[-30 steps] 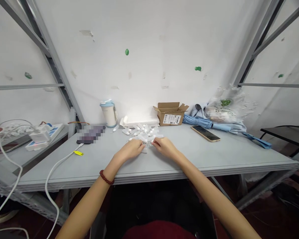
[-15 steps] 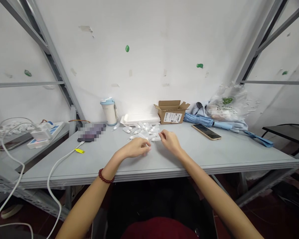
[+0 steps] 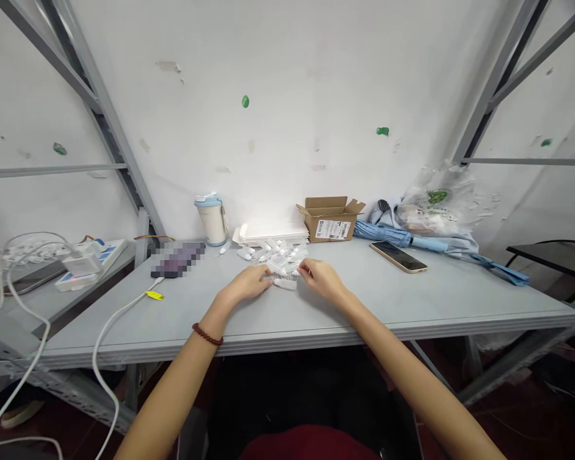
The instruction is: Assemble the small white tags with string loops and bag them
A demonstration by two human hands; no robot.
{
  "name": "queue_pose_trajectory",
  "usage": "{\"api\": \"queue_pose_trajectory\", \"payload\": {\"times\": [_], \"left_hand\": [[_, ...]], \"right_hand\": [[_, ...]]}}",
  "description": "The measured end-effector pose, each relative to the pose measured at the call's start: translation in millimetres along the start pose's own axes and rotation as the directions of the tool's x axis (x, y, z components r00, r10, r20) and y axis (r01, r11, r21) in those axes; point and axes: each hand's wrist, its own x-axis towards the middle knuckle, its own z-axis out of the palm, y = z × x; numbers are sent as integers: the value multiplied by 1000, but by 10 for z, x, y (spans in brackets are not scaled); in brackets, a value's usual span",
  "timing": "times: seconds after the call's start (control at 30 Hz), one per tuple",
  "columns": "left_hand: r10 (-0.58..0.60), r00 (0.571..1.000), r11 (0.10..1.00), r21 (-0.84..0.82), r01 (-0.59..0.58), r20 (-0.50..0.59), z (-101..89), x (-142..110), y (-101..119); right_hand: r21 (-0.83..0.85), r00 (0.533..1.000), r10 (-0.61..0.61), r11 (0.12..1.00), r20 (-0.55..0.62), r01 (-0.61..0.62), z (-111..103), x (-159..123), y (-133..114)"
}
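Note:
Small translucent plastic pieces with white ends lie in a loose pile (image 3: 278, 250) on the grey table (image 3: 364, 300). My left hand (image 3: 249, 283) rests low at the near-left side of the pile, its fingers curled together. Its fingertips are by the left end of one clear plastic piece (image 3: 285, 284) at the front. Across from it, my right hand (image 3: 322, 278) has thumb and forefinger pinched at the pile's right edge. Whatever either hand's fingertips hold is too small or hidden to make out.
Behind the pile are a stack of flat white boxes (image 3: 273, 232), an opened carton (image 3: 329, 220) and a tumbler (image 3: 211, 220). A phone (image 3: 397, 256) and folded blue umbrella (image 3: 429, 244) lie right. A cabled, partly blurred device (image 3: 184, 259) lies left.
My left hand has drawn slightly left and up, uncovering a clear plastic piece at the pile's front. My right hand has shifted a little left and down. The view has tilted slightly.

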Motion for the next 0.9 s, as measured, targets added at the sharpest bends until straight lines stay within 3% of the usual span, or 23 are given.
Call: {"api": "queue_pose_trajectory", "payload": {"times": [0.1,0.23,0.37,0.4,0.5,0.57,0.9], "left_hand": [[-45,998,979,198,55,-54,121,69,-60],[-38,999,981,188,45,-38,123,64,-58],[-72,997,979,188,79,-43,100,54,-49],[-73,996,979,189,80,-43,99,54,-47],[-73,996,978,195,80,-44,103,52,-42],[-75,996,977,198,82,-43,107,50,-41],[-74,997,973,217,80,-35,105,35,-30]], "right_hand": [[2,998,-55,998,6,55,48,7,21],[-31,999,-39,999,-37,38,70,207,121],[-194,999,-13,981,-41,5,18,658,205],[-250,1000,-5,968,-26,-1,10,781,221],[-389,985,-113,908,129,155,31,1095,278],[-484,977,-114,855,179,188,77,1233,322],[-529,981,-57,835,187,149,161,1449,415]]}}
